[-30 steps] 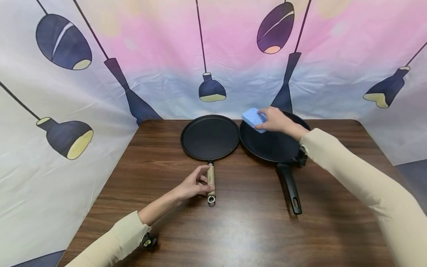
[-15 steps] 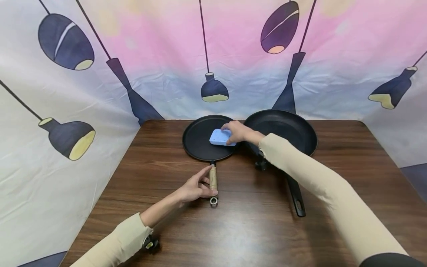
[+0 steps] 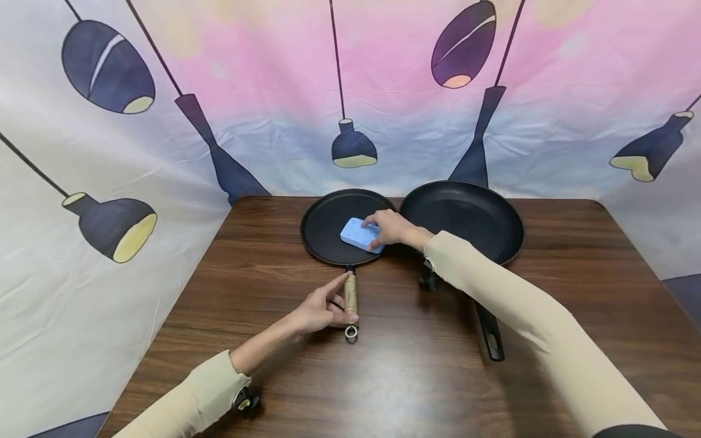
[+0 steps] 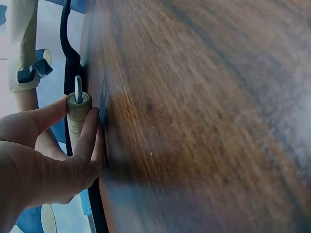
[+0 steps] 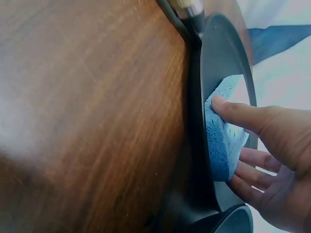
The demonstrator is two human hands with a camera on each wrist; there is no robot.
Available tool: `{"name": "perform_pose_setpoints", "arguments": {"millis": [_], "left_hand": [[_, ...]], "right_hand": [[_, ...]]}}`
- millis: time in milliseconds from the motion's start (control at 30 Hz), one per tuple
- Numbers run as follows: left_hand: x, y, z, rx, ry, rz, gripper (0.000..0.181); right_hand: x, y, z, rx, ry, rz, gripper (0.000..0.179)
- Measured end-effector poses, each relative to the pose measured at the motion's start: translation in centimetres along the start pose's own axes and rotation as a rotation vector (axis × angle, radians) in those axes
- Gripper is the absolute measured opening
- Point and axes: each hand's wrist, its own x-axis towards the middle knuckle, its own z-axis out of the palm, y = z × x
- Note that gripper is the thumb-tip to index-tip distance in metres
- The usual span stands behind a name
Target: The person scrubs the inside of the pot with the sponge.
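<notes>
A flat black pan (image 3: 326,219) with a pale wooden handle (image 3: 351,295) lies toward the back of the table. My left hand (image 3: 317,309) pinches that handle from its left side; in the left wrist view the thumb and fingers are on either side of the wooden grip (image 4: 76,116). A light blue sponge (image 3: 356,233) rests on the pan's surface. My right hand (image 3: 393,228) grips the sponge at its right end. In the right wrist view the thumb lies on one side of the sponge (image 5: 218,141) and the fingers reach round behind it.
A deeper black frying pan (image 3: 465,213) stands right beside the flat one, its black handle (image 3: 489,331) pointing toward the front, partly under the right forearm. The wooden table (image 3: 416,389) ends at a printed cloth backdrop (image 3: 263,146).
My right hand has carried the sponge left from the deeper frying pan onto the flat pan, then slightly toward the front. My left hand keeps its hold on the wooden handle.
</notes>
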Motion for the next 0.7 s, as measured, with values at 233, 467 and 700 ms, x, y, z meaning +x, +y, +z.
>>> {"name": "perform_pose_setpoints", "arguments": {"millis": [233, 467, 700], "left_hand": [[0.0, 0.5, -0.2, 0.042, 0.036, -0.036, 0.097], [0.0, 0.4, -0.1, 0.052, 0.036, -0.042, 0.098], [0.2, 0.4, 0.0, 0.058, 0.012, -0.031, 0.097]], "right_hand": [[-0.6, -1.4, 0.9, -0.048, 0.069, 0.025, 0.059], [-0.5, -2.8, 1.8, -0.139, 0.112, 0.012, 0.050], [-0.3, -3.2, 2.0, -0.078, 0.066, 0.022, 0.051]]}}
